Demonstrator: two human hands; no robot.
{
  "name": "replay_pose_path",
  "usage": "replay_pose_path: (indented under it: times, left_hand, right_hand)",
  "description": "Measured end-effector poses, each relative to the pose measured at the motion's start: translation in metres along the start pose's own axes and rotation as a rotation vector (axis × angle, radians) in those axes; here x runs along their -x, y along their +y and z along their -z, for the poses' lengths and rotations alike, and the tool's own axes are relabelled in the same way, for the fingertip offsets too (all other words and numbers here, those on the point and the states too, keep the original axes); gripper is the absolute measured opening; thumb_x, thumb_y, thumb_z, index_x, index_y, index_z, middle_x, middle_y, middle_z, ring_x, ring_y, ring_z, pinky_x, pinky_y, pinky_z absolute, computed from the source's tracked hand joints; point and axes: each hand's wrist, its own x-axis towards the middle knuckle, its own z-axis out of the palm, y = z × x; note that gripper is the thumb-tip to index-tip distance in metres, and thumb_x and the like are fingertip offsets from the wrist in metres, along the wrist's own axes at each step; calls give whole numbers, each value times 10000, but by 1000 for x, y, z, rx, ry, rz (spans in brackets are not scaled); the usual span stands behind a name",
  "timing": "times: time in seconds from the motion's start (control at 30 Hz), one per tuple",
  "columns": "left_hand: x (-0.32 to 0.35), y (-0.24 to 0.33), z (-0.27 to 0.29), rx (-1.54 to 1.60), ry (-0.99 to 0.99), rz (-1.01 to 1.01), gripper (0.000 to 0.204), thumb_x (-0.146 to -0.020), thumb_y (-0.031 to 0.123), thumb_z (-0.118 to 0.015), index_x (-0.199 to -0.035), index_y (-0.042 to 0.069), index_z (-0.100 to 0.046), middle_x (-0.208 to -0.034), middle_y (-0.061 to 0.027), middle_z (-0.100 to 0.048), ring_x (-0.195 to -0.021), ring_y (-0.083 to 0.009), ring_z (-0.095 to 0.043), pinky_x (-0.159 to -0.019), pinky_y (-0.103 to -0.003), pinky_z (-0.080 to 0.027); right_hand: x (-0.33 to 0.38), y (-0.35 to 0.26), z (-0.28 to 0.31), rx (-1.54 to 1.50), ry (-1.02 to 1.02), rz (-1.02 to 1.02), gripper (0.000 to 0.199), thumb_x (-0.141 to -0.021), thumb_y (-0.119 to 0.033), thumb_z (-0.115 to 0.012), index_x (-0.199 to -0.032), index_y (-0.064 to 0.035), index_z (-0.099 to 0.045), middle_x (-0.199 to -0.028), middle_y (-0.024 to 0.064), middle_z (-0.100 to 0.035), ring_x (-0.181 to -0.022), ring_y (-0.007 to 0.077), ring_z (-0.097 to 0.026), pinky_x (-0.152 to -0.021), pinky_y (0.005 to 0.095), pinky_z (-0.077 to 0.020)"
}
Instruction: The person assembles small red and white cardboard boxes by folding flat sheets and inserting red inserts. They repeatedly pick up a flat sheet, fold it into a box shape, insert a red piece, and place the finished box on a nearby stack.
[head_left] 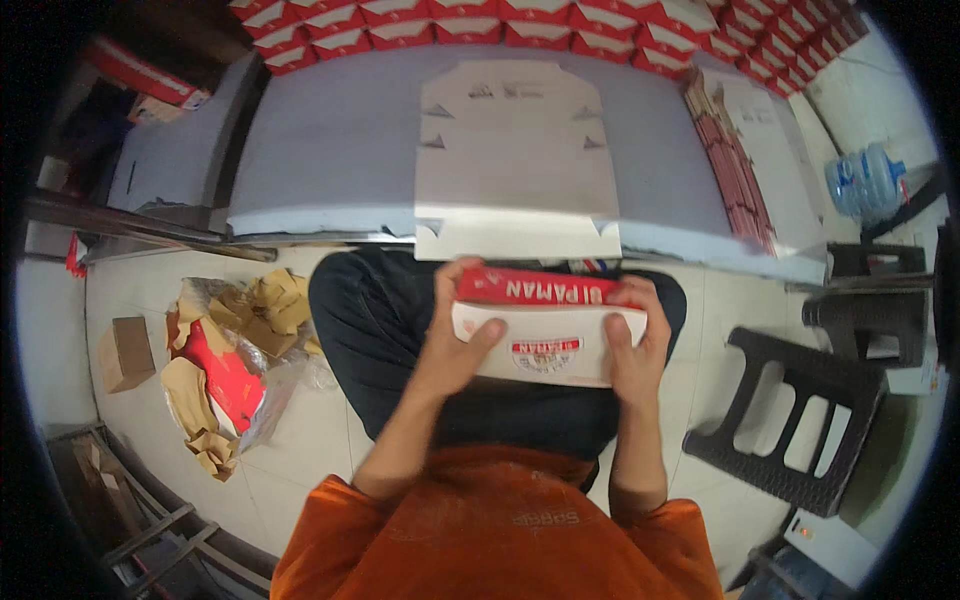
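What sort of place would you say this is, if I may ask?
Probably a small packing workspace: red-and-white boxes stand in rows, a flat blank lies on the table, and the left hand and right hand hold a folded box.

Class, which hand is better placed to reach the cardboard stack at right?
Likely the right hand: it's nearer the cardboard stack, though it and the left hand hold the box.

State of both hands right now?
Left hand: holding the red-and-white box by its left end.
Right hand: holding the same box's right end.
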Motion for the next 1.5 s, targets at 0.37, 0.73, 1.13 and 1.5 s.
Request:
replay_pose_path:
  times: [0.37, 0.73, 1.13, 1.5]
  left_hand:
    - [-29, 1, 48, 81, 267, -98, 312, -790, -69, -483, -1065, 68, -431, -860, -18, -568, -800, -84, -529, -743, -241, -428]
    - [-39, 25, 147, 396, 478, 148, 389, -985, 351, -488, -1249, 69, -443, -1028, -112, -640, -947, -186, -627, -840, -374, -516]
    - [-31, -17, 61, -404, 223, -68, 336, -846, 164, -693, -1101, 19, -528, -964, -116, -636, -902, -242, -620, -825, -355, -495]
    - [-174, -85, -137, -1207, 76, -99, 932, -703, 521, -746, -1336, -52, -373, -1219, -224, -497, -1121, -383, -525, -928, -516, -434]
  right_hand:
    - [-21, -20, -37, 26, -434, -167, 780, -771, 5, -615, -1422, -48, -188, -1326, 191, -421, -1266, 252, -412, -1056, 381, -318]
    - [-309, -43, -205, -850, 130, -288, 537, -865, -179, -707, -1305, -3, -456, -1248, 136, -568, -1081, 288, -593, -950, 434, -475]
    - [-253, 33, -184, -358, -26, 86, 285, -936, -249, -607, -1090, -13, -566, -925, 97, -643, -752, 150, -624, -679, 284, -519]
    - [-2, 70, 22, 117, 499, -194, 175, -945, -166, -599, -873, -8, -580, -786, 58, -608, -749, 146, -565, -725, 280, -460]
